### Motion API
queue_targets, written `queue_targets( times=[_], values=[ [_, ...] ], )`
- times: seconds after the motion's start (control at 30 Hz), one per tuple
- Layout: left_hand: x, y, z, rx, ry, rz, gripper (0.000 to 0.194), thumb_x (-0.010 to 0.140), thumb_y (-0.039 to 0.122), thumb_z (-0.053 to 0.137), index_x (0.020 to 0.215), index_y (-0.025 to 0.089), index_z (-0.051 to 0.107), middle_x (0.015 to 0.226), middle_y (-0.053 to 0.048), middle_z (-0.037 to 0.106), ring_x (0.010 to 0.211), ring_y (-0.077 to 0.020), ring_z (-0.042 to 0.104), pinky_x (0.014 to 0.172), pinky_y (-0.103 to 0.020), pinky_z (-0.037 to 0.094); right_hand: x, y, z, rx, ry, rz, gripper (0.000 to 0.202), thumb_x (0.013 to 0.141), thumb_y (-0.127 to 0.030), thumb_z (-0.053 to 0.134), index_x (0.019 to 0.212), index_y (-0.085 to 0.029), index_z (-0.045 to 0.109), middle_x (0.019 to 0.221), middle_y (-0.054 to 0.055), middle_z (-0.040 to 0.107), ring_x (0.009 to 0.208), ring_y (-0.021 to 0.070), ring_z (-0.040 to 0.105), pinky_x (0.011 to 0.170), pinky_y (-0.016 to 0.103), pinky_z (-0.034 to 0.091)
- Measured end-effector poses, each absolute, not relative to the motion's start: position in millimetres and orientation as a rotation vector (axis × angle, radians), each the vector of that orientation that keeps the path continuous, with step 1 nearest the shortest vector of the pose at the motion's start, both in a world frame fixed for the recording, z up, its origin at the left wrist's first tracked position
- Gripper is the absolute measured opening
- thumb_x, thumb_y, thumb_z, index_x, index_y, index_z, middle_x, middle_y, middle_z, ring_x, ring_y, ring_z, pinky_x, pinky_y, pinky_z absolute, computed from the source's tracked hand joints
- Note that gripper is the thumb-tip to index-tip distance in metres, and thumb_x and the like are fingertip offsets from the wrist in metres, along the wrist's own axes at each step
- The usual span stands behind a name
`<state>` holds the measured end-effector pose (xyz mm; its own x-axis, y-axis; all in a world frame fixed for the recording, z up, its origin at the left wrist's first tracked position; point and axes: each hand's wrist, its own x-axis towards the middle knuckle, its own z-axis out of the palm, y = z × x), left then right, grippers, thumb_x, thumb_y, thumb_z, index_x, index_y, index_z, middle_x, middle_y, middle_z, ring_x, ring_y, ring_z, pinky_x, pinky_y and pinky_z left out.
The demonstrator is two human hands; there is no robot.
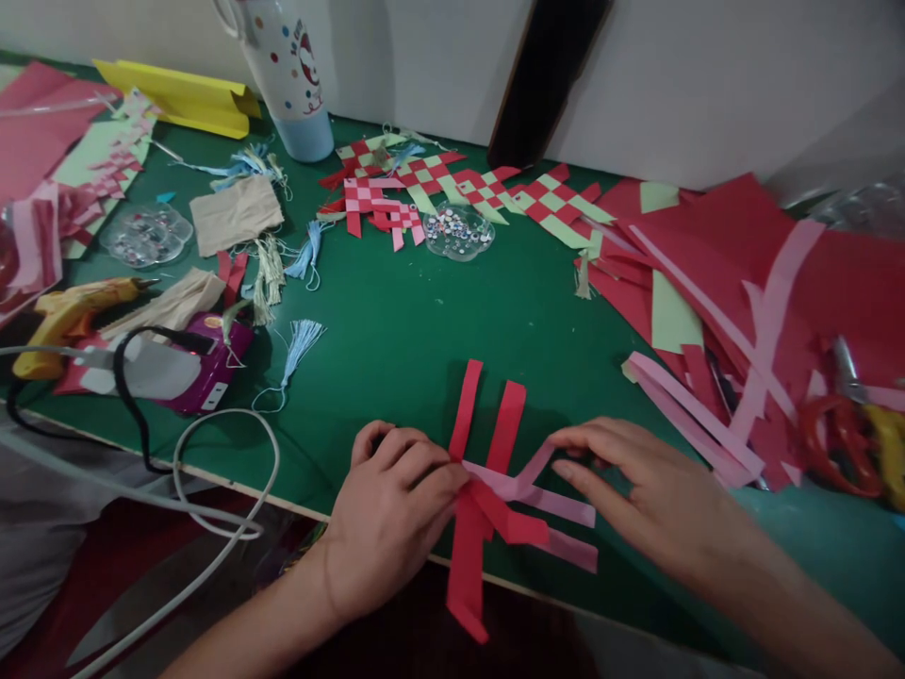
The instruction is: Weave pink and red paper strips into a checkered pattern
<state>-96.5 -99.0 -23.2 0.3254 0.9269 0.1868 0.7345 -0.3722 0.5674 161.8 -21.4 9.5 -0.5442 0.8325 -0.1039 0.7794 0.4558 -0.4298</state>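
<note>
Near the front edge of the table, red paper strips (506,424) and pink paper strips (562,505) cross each other in a small woven piece. My left hand (396,514) is closed on its left side, with the fingertips at the crossing; part of the weave is hidden under them. One red strip is folded over toward the right, and another hangs past the table edge. My right hand (636,481) has thumb and forefinger at the raised end of a pink strip, which slants up from the weave. Its other fingers are curled.
Finished woven red-and-green pieces (428,174) and a dish of googly eyes (459,231) lie at the back. Left are a glue gun (77,316), a purple power strip (219,354), looping cables and a blue tassel (301,349). Right are red paper sheets (714,236) and scissors (841,434).
</note>
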Motion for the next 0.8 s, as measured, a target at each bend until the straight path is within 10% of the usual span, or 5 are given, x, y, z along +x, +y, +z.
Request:
queue_targets(
  times=[0.37, 0.57, 0.8],
  values=[
    [-98.3, -98.6, -19.5, 2.219, 1.452, 0.662, 0.021, 0.093, 0.016, 0.053, 0.108, 0.026, 0.062, 0.103, -0.001, 0.067, 0.1, -0.0218, 0.052, 0.094, -0.044, 0.028, 156.5, -41.4, 10.3, -1.309, -2.731, 0.879, 0.022, 0.096, -0.036, 0.046, 0.083, -0.023, 0.059, 0.089, 0.005, 0.062, 0.081, 0.0201, 0.057, 0.07, 0.035, 0.048],
    [-98.8, -98.4, -18.2, 2.213, 1.424, 0.67, 0.021, 0.09, 0.017, 0.053, 0.108, 0.024, 0.061, 0.103, -0.002, 0.067, 0.1, -0.0233, 0.052, 0.093, -0.045, 0.028, 153.6, -45.0, 6.7, -1.284, -2.66, 0.729, 0.024, 0.095, -0.036, 0.046, 0.108, -0.021, 0.059, 0.098, 0.007, 0.065, 0.088, 0.0221, 0.061, 0.073, 0.036, 0.049],
    [-98.1, -97.2, -20.6, 2.215, 1.448, 0.679, 0.02, 0.089, 0.018, 0.058, 0.106, 0.025, 0.063, 0.103, -0.001, 0.067, 0.099, -0.0221, 0.052, 0.093, -0.044, 0.029, 144.7, -44.3, 10.6, -1.336, -2.673, 0.88, 0.023, 0.096, -0.032, 0.042, 0.084, -0.023, 0.058, 0.086, 0.006, 0.065, 0.078, 0.0195, 0.06, 0.068, 0.033, 0.047]
  ],
)
